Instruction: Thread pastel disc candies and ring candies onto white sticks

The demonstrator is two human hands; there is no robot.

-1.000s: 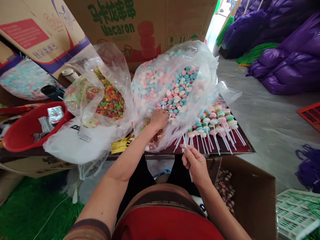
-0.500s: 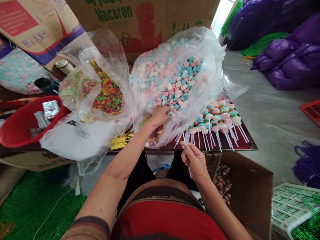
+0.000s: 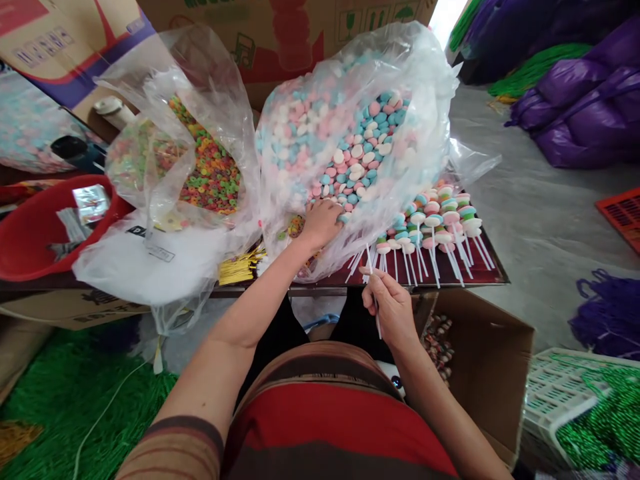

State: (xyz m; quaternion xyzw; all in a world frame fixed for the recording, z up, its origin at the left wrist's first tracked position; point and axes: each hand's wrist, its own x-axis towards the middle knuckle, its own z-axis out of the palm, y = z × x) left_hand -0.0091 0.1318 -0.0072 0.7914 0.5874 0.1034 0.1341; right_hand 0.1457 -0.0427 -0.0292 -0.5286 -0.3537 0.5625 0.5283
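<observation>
Bare stick [image 3: 369, 259] is pinched in right hand [image 3: 390, 301], centre | left hand [image 3: 323, 223] is rested on loose candies [image 3: 356, 172], upper centre, grip cannot be told | loaded skewers [image 3: 451, 219] are laid centre-right; many candies unthreaded

Candies [image 3: 356, 163] pink, white, blue; held stick [image 3: 379, 323] white; tub [image 3: 30, 240] red.

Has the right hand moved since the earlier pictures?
No, not noticeably: against the table edge, the right hand holding the white stick keeps its place; the view shifted.
</observation>
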